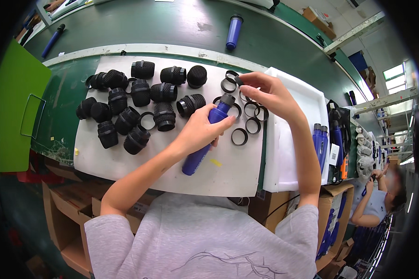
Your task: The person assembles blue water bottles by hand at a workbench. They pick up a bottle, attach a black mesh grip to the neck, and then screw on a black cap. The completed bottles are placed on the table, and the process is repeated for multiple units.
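Observation:
My left hand [196, 132] is wrapped round a blue microphone body [195, 160], held at a slant with its dark top end pointing up and to the right. Between the fingertips of my right hand [273, 95] is a black ring [239, 80], just above and right of that top end and apart from it. Several loose black rings [239, 136] lie under and beside my right hand on the pale sheet [172, 179]. To the left, several black microphone grilles [164, 116] are spread in a loose group, some upright and some on their sides.
Right of the sheet stands a white foam tray [284, 179], with blue microphone bodies [318, 139] near its right side. Beyond the pale rail, a green belt [172, 25] carries another blue body [234, 32] and a microphone [54, 41]. A co-worker [375, 204] is at far right.

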The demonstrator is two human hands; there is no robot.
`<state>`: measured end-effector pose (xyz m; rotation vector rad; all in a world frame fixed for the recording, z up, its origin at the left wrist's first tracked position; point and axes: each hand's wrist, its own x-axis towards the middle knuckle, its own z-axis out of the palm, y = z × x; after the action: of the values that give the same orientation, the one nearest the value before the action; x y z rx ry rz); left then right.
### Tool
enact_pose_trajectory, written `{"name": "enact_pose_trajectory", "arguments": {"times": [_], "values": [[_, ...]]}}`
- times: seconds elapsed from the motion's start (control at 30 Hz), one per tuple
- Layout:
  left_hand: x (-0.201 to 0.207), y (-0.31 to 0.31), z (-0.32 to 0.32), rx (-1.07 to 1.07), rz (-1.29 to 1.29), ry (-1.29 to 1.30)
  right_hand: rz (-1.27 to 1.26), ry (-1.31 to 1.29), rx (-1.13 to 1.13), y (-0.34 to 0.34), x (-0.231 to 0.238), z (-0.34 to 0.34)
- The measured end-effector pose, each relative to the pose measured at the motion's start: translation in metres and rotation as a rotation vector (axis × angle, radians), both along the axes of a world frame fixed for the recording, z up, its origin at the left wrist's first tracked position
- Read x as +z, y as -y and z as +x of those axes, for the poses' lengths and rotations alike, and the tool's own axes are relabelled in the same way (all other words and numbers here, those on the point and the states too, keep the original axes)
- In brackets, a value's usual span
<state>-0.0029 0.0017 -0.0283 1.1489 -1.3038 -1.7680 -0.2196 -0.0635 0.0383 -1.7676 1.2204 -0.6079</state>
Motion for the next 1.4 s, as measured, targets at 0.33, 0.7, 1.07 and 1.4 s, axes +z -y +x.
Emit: {"name": "enact_pose_trajectory", "arguments": {"times": [0.33, 0.7, 1.07, 1.4], "values": [[0.015, -0.005, 0.003, -0.048, -0.155, 0.047, 0.305, -0.119, 0.158, -0.014, -0.004, 0.015], [0.021, -0.015, 0.009, -0.256, -0.097, -0.414, 0.186, 0.316, 0.073, -0.003, -0.036, 0.029], [0.022, -0.021, 0.005, -0.393, -0.159, -0.324, -0.305, -0.165, 0.176, -0.018, -0.045, 0.056], [0.029, -0.019, 0.005, -0.376, -0.087, -0.344, -0.116, 0.425, -0.026, -0.039, 0.027, -0.032]]}}
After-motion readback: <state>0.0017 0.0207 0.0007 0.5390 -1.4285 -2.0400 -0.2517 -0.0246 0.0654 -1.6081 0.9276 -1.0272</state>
